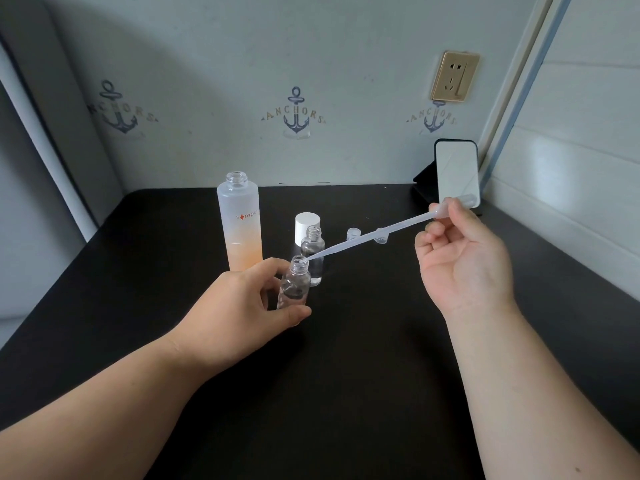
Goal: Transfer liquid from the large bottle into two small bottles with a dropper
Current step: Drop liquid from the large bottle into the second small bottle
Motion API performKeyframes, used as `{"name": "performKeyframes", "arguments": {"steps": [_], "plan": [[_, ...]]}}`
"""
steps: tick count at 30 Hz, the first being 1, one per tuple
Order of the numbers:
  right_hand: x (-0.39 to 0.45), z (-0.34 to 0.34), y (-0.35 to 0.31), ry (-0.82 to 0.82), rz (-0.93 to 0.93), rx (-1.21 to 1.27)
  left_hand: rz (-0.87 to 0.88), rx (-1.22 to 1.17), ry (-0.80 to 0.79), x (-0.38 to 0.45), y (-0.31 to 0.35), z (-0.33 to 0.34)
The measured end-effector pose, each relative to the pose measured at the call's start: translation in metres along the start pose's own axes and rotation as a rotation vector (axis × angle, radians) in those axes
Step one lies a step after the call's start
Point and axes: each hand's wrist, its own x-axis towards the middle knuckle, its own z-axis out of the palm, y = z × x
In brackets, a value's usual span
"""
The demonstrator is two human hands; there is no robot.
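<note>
Left hand (239, 299) is closest to the camera, fingers and thumb wrapped around a small clear bottle (293, 289) that's tilted a bit, uncapped, with a little clear liquid in it. Right hand (464, 258) pinches the bulb end of a plastic dropper (367, 237), and its tip sits right at that bottle's mouth. Just behind is a second small bottle (313, 254), upright on the black tabletop (346, 375), open, some clear liquid at the bottom. To the left stands the large frosted bottle (239, 223), cap off, orange liquid filling the lower part. A white cap (307, 226) and two small clear caps (352, 233) sit behind. A phone (457, 173) leans on a stand near the wall, well out of the way.
</note>
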Motion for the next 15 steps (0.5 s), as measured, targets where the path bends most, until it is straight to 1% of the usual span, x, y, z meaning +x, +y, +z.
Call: {"name": "performKeyframes", "arguments": {"steps": [5, 7, 9, 11, 13, 15], "plan": [[-0.0006, -0.0002, 0.0007, 0.008, 0.014, 0.022, -0.014, 0.031, -0.025, 0.0024, 0.0007, 0.0013], [-0.0007, -0.0006, 0.0019, 0.004, 0.026, 0.020, 0.010, 0.032, -0.023, 0.0020, 0.0014, 0.0009], [-0.0004, -0.0011, 0.0029, 0.001, 0.036, 0.019, 0.048, -0.028, 0.017, 0.0000, 0.0019, 0.0002], [0.0003, -0.0016, 0.0036, 0.004, 0.042, 0.016, 0.062, -0.192, 0.135, -0.0026, 0.0025, -0.0013], [0.0004, -0.0012, 0.0038, 0.004, 0.046, 0.013, 0.057, -0.305, 0.337, -0.0039, 0.0021, -0.0035], [0.0001, -0.0005, 0.0042, -0.002, 0.054, 0.008, 0.015, -0.316, 0.560, -0.0028, 0.0024, -0.0068]]}}
